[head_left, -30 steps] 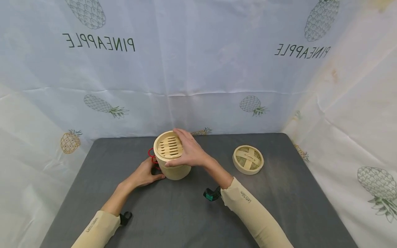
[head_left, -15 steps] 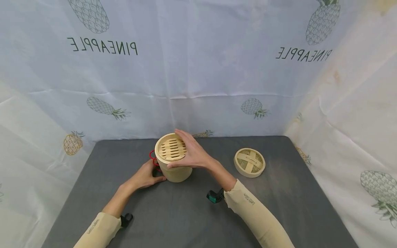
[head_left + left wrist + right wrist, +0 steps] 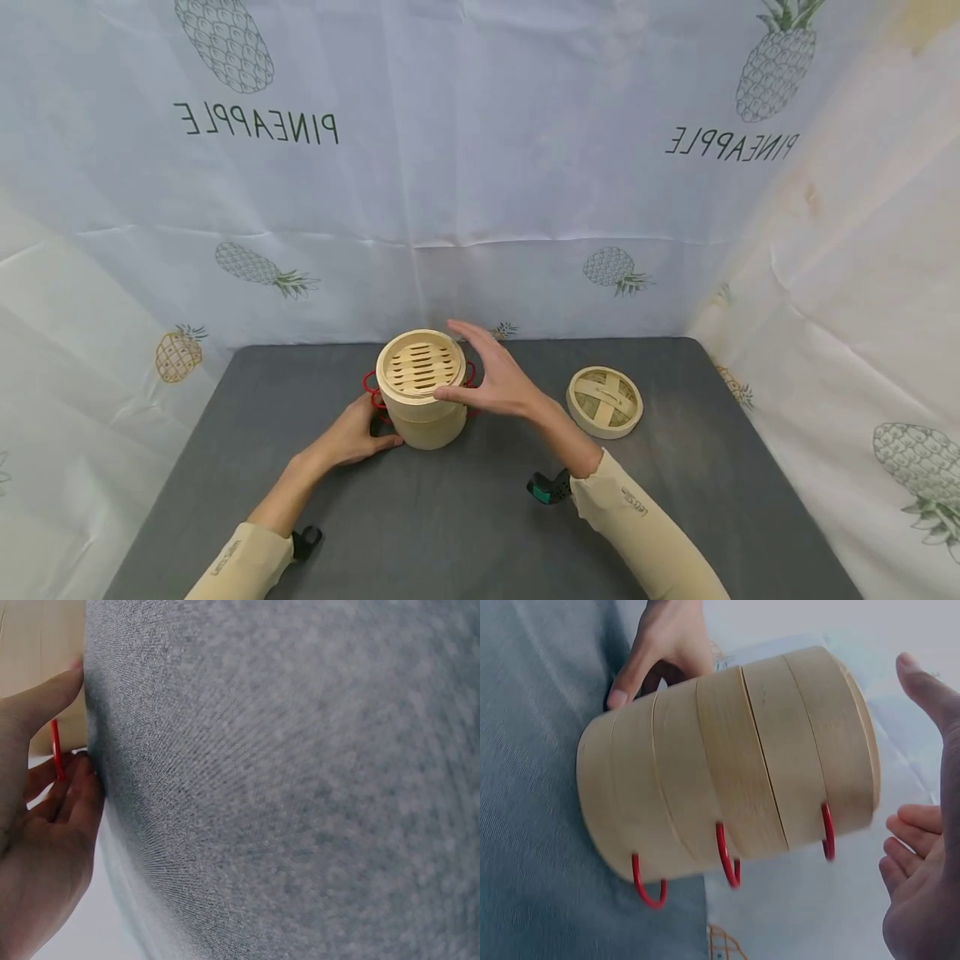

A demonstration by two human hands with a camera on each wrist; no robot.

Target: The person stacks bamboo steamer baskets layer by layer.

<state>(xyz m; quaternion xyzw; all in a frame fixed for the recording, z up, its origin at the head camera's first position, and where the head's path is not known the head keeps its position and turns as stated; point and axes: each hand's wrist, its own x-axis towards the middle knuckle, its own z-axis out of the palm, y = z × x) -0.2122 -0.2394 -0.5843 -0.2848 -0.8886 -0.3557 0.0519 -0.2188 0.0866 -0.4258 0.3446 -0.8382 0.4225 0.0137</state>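
Released from the top tier, right hand (image 3: 504, 385) now hovers beside the stacked bamboo steamer (image 3: 422, 388).
Its fingers are spread, touching nothing; left hand (image 3: 352, 435) steadies the stack's base on the grey table (image 3: 450, 517), its lid (image 3: 604, 402) well apart.

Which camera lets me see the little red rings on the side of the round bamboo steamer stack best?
The right wrist view: three red rings show along the bamboo steamer stack. The head view shows bits; the left wrist one sliver.
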